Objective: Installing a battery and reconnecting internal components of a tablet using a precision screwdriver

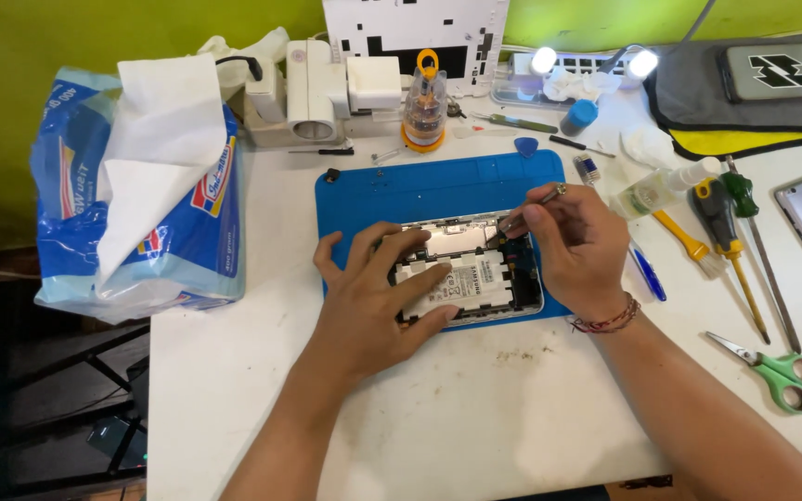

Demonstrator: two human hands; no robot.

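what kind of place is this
Probably a small electronics repair bench: an opened tablet lies on a blue repair mat, the right hand works in it with tweezers, and screwdrivers lie alongside.

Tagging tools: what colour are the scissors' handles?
Green, with pink inner rings, on the scissors at the table's right; the head view shows it.

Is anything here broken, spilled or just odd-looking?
The tablet on the blue mat lies with its back cover off and its insides bare, steadied by the left hand while the right hand pokes in a thin metal tool. Brownish specks dirty the white table. Nothing looks spilled.
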